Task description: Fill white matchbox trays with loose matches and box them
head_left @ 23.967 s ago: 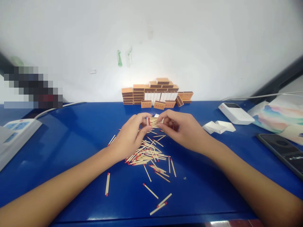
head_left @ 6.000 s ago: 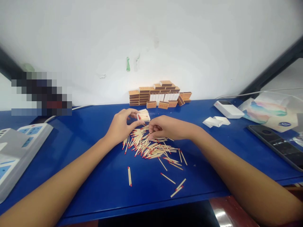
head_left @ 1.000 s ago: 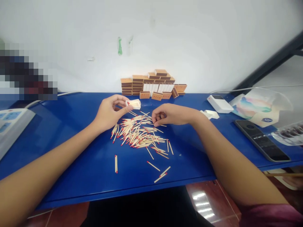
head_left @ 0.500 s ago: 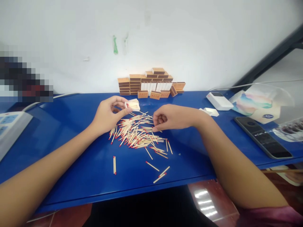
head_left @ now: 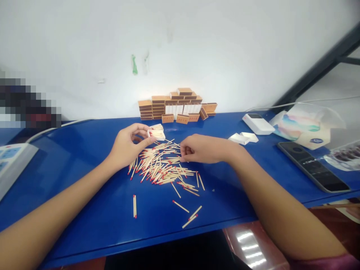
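Note:
Between thumb and fingers, my left hand holds a white matchbox tray with several matches in it, just above the pile's back left. My right hand is at the right side of the loose match pile, fingers curled and pinched together; what they hold, if anything, is hidden. The matches have red heads and lie in a tangle on the blue table. Several stray matches lie nearer the front edge.
Stacked matchboxes stand against the wall. To the right are white trays, a white device, a black phone and a tissue pack. A white box-like device sits at the left edge.
The view has tilted, so the table's contents appear lower. My left hand still holds the tray, and my right hand remains by the pile with its fingers curled.

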### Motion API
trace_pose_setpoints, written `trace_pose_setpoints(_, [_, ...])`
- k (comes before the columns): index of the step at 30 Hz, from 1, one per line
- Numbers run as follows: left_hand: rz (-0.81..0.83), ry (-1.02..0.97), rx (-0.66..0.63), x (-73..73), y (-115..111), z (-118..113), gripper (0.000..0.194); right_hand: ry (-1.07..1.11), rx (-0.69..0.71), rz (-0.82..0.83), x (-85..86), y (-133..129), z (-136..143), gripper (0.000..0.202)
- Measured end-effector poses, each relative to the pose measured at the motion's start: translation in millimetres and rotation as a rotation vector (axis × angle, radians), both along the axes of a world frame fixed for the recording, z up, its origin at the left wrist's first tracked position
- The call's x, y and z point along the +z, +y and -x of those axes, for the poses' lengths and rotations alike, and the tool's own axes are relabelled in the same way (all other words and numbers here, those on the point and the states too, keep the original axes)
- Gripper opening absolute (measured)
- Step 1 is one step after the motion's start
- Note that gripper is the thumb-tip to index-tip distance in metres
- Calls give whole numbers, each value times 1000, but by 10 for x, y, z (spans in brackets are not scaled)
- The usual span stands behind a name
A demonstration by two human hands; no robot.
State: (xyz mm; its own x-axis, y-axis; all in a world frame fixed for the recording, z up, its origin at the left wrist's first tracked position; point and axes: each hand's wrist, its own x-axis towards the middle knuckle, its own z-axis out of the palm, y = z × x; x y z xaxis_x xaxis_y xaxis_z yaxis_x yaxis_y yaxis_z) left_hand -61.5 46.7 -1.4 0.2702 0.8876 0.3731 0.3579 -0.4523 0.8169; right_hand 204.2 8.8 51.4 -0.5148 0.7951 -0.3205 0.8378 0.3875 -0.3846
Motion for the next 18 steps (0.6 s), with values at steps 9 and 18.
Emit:
trace_pose_setpoints(9, [-1,-13,-17,-36,-1,-8,39,62,-7,-51,-23,30,-113,20])
trace_pose_setpoints(18, [-33,16,-14,-48,-25,-7,37,235,-60,-299,-70,112,-66,15])
